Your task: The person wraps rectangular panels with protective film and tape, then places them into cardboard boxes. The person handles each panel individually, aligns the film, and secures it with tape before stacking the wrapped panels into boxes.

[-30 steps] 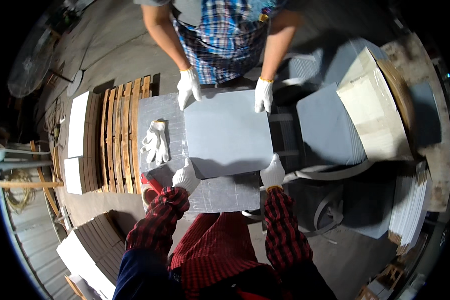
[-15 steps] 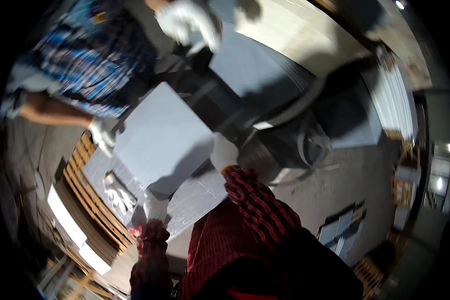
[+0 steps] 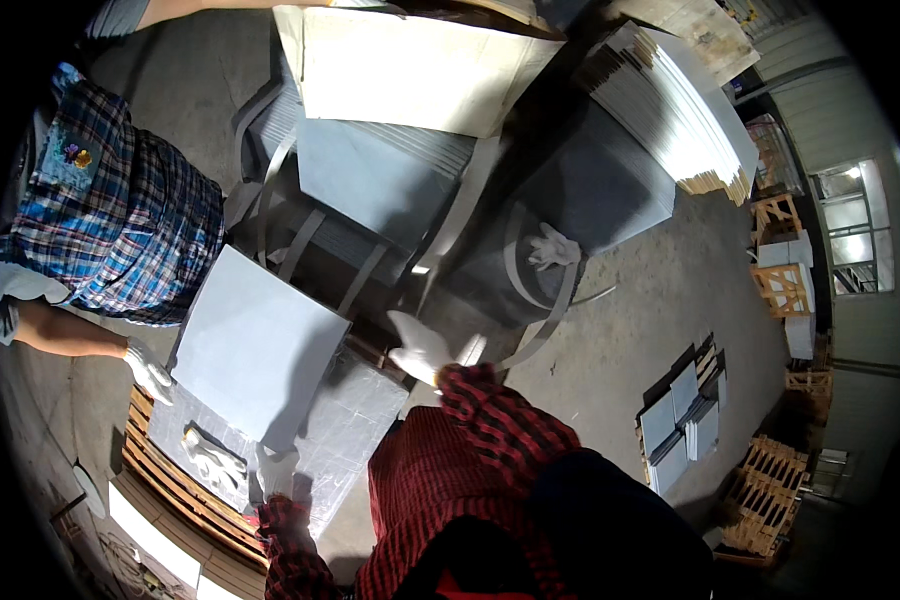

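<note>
A smooth grey square slab [image 3: 255,345] lies over a stack covered in silvery film [image 3: 355,410], on slatted wood. My left hand [image 3: 276,472], in a white knitted glove, is at the slab's near corner, its fingers closed on the edge. My right hand [image 3: 422,348], gloved too, is raised right of the slab, fingers apart and nothing in them. On the slab's left side is the gloved hand [image 3: 148,372] of a person in a checked apron [image 3: 135,205]. Loose white gloves [image 3: 213,460] lie on the film near my left hand.
Ahead stand upright grey slabs [image 3: 370,175] with a pale cardboard sheet [image 3: 410,70] over them. More slabs [image 3: 610,185] stand to their right. Grey straps [image 3: 558,325] loop by a dark bin-like form bearing a white glove [image 3: 553,247]. Slab pieces [image 3: 682,415] and pallets [image 3: 765,495] lie at right.
My right hand has come off the slab's right edge and opened. The view has shifted, and the slab shows further left and lower. The co-worker's other hand has moved away to the far side.
</note>
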Demonstrator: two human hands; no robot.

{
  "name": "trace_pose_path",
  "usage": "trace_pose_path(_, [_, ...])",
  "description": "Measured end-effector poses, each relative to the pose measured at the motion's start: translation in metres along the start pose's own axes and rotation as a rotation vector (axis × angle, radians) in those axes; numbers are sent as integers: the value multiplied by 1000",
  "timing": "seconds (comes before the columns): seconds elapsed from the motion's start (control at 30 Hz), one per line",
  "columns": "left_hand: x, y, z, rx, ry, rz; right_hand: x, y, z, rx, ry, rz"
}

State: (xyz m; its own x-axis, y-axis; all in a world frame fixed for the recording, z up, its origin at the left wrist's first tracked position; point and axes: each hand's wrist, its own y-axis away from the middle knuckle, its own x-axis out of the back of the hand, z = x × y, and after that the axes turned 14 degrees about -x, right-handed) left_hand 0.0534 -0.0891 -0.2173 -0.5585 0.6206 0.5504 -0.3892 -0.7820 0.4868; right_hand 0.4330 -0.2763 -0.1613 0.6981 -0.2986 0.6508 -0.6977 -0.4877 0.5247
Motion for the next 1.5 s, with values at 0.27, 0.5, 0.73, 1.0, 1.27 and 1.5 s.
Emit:
trace_pose_path(0.27, [-64, 48, 32, -44, -189, 437, 172, -34, 211, -126, 413, 304])
trace_pose_path(0.5, [-251, 132, 76, -329, -610, 757, 239, -113, 281, 191, 569, 299])
trace_pose_path(0.73, [-387, 218, 191, -87, -93, -298, 237, -173, 341, 689, 336, 440])
trace_pose_path(1.0, [-442, 254, 171, -23, 40, -195, 395, -64, 198, 310, -1009, -270])
trace_pose_path(1.27, [-459, 232, 153, -112, 144, -103, 466, -119, 193, 226, -643, -473])
trace_pose_path(1.5, [-479, 251, 153, 0, 66, -243, 379, -228, 148, 294, -710, -622])
